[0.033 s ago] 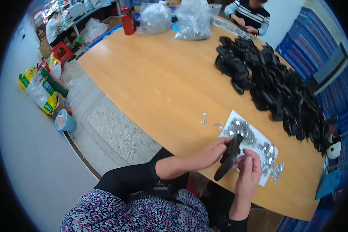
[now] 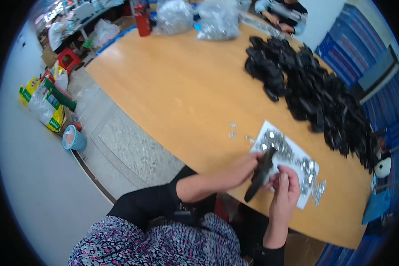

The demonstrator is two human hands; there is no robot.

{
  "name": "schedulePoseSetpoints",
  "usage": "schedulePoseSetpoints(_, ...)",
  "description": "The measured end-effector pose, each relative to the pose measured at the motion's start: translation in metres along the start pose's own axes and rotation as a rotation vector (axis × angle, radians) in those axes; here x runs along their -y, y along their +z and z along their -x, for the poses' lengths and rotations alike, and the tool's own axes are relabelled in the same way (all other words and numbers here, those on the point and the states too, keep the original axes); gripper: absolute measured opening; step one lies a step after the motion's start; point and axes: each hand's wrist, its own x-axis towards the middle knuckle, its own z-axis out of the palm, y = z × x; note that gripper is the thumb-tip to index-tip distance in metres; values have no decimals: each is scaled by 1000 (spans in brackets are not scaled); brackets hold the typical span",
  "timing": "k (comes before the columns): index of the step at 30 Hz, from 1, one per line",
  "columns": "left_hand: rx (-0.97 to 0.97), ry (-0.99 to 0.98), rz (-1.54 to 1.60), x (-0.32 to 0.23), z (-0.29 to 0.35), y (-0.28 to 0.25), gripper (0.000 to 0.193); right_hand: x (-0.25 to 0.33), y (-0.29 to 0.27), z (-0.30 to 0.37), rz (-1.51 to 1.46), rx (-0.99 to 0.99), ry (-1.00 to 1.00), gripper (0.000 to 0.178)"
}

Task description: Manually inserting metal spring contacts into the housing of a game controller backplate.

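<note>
My left hand (image 2: 245, 167) is closed around a long, dark piece with a rounded end (image 2: 259, 176), held tilted above the table's near edge. Just to its right, my right hand (image 2: 284, 188) has thumb and fingers pinched together by the piece's side; whatever is between the fingertips is too small to make out. Beyond and beside both hands lies a white sheet (image 2: 301, 203) strewn with small shiny silver bits (image 2: 283, 144). More silver bits (image 2: 318, 191) lie on the wood off its right edge, and a few loose ones (image 2: 233, 129) off its left.
A long heap of black pieces (image 2: 314, 88) runs along the right of the wooden table (image 2: 177, 88). Clear plastic bags (image 2: 218, 20) and a red canister (image 2: 142, 21) stand at the far edge. Another person's hands (image 2: 281, 25) work at the far right. A blue bin (image 2: 74, 139) stands on the floor.
The whole view has shifted slightly, so the table sits a little higher in the picture. My hands keep their grip, and the dark piece is turned slightly.
</note>
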Motion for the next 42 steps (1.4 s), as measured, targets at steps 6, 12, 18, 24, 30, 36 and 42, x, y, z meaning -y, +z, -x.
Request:
schedulePoseSetpoints(6, 39, 148, -40, -6, 8, 7, 50, -1, 10, -5, -12, -47, 34, 14)
schedulePoseSetpoints(12, 43, 319, -442, -4, 12, 1, 54, -13, 17, -5, 9, -34, -18, 11)
schedulePoseSetpoints(18, 13, 484, -652, 2, 15, 1, 49, -20, 27, -6, 207, -79, -136, 8)
schedulePoseSetpoints(24, 4, 423, -677, 2, 20, 5, 46, -21, 26, -5, 369, -106, -198, 4)
schedulePoseSetpoints(30, 80, 375, -540, 8, 13, 0, 51, -18, 22, 0, 168, -78, -97, 5)
schedulePoseSetpoints(36, 189, 278, -229, 5, 4, -7, 56, 11, -7, 13, 72, -15, -54, 9)
schedulePoseSetpoints(42, -129, 123, -230, -4, 7, 18, 43, 24, -2, 30, 511, 254, -347, 65)
